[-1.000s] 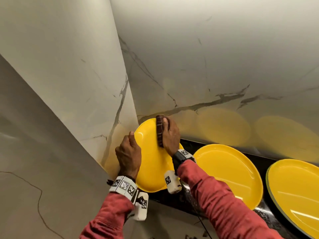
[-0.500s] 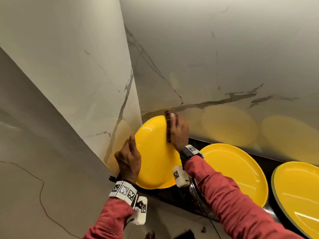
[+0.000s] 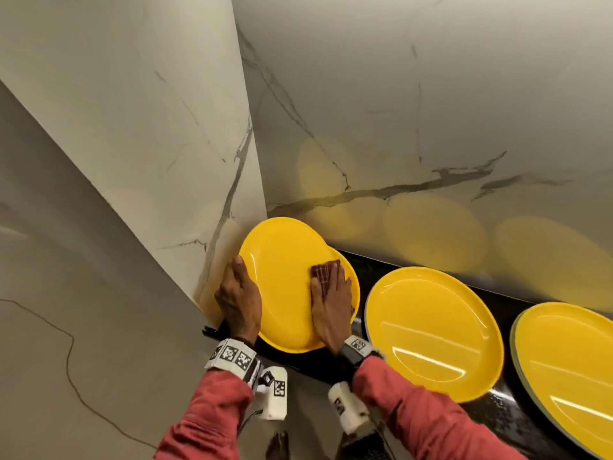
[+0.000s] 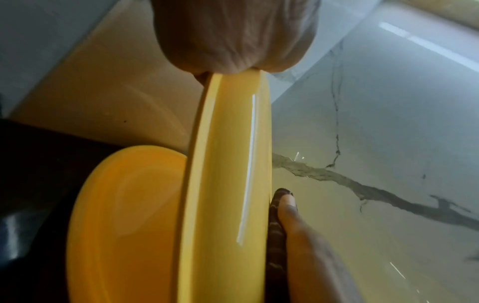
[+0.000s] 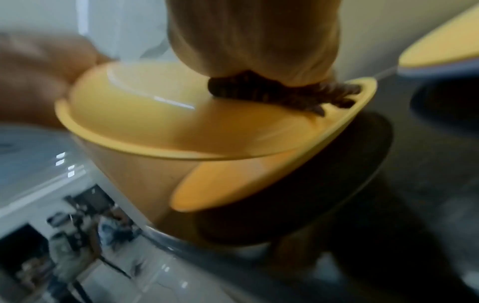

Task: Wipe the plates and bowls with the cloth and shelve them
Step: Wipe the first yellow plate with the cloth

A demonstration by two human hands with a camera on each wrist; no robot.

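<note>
Fingers of the right hand (image 3: 331, 305) lie flat, pressing the brown cloth (image 3: 324, 273) onto the tilted yellow plate (image 3: 288, 280), whose left rim the left hand (image 3: 239, 302) grips close against the marble corner wall (image 3: 185, 180), while rightward a second plate (image 3: 431, 330) lies just beside on the black desk (image 3: 361, 263).

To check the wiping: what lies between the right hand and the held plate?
The brown cloth, pressed flat under the right hand against the yellow plate; head view.
</note>
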